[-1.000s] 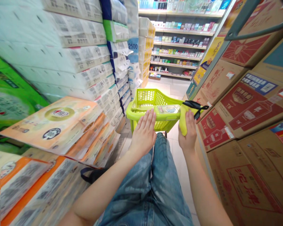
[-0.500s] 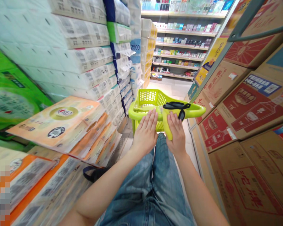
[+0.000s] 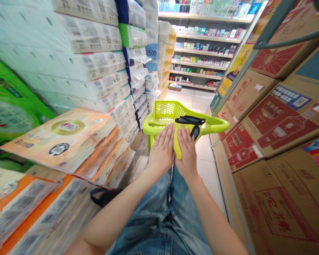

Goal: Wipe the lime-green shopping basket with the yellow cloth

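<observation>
A lime-green shopping basket [image 3: 186, 110] with perforated walls and a thick rim is in front of my legs. At its near side lies my left hand [image 3: 161, 150], fingers stretched out and close together over the rim; any grip beneath is hidden. Beside it, my right hand [image 3: 186, 150] is closed on a soft-looking yellow-green pouch-like item [image 3: 177, 141] with black parts on top. This item rests against the near rim, and its exact kind is unclear. My two hands nearly touch.
White tissue packs [image 3: 79, 63] are stacked high on the left, with orange packs [image 3: 69, 129] jutting out nearer me. Brown cartons [image 3: 284, 202] line the right side. Shelves [image 3: 199, 51] of small goods cross the far end of the tiled aisle [image 3: 202, 161].
My right hand has moved left with the yellow-green item, closer to my left hand. The left hand stays at the basket's near rim. The view has shifted slightly.
</observation>
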A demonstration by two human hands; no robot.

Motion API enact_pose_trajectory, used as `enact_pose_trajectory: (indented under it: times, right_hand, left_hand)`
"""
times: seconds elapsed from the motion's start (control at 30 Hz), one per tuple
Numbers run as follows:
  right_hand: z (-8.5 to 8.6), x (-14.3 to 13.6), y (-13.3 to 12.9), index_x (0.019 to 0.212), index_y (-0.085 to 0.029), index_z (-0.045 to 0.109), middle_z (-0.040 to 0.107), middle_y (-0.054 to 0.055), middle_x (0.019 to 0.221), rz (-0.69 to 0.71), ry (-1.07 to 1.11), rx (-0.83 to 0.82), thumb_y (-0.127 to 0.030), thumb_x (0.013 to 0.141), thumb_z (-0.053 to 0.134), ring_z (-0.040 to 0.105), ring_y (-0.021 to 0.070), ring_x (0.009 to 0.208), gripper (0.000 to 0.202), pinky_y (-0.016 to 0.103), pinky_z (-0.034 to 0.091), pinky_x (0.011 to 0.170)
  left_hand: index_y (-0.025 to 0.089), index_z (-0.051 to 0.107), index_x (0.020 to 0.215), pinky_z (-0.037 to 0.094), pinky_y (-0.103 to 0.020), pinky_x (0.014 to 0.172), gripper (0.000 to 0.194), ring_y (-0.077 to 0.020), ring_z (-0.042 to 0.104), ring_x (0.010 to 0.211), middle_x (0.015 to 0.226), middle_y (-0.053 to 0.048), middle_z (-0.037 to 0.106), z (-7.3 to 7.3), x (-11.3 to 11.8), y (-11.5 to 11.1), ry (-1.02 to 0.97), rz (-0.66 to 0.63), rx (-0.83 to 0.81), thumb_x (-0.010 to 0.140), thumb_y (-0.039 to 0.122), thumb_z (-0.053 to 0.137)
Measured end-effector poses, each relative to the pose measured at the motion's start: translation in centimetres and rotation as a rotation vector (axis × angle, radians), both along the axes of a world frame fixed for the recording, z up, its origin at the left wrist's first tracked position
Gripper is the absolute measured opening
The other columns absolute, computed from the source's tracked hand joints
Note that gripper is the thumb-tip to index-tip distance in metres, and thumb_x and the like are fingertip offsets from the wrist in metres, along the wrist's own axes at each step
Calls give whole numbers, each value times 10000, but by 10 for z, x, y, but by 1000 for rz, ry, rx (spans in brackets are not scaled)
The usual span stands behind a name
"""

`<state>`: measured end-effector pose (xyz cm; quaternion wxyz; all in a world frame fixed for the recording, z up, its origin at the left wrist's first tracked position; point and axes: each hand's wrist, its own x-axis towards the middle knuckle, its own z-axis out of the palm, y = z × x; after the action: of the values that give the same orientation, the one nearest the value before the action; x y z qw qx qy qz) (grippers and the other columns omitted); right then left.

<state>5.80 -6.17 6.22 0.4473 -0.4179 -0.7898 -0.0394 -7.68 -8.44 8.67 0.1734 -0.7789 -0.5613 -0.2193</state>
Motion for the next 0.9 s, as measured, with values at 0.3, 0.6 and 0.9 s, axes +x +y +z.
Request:
enact_pose_trajectory:
  times: [0.3,0.6,0.9]
  right_hand:
    - [-8,87,31,1568,-236,314,365,89,1620,-138,135,48,-84,879,416,296,247,1525,713,543,279,1240]
    - [0,16,10,1580,-195,276,359,109,1621,-140,45,33,-105,868,410,237,245,1546,730,556,245,1246]
    - [4,69,17,1576,-217,290,401,84,1603,16,-107,56,-59,828,412,300,222,1524,774,509,282,1246]
  left_hand:
    - [29,142,1583,174,-411,1269,750,-235,99,1562,1677,-122,130,-1,0,1,9,8,-6,907,189,425]
    - [26,161,1578,184,-426,1266,734,-250,110,1561,1672,-141,148,-3,3,1,-22,14,12,914,197,424]
    - [29,144,1580,190,-422,1266,785,-244,115,1561,1673,-134,157,-1,1,2,-15,-2,0,867,157,445]
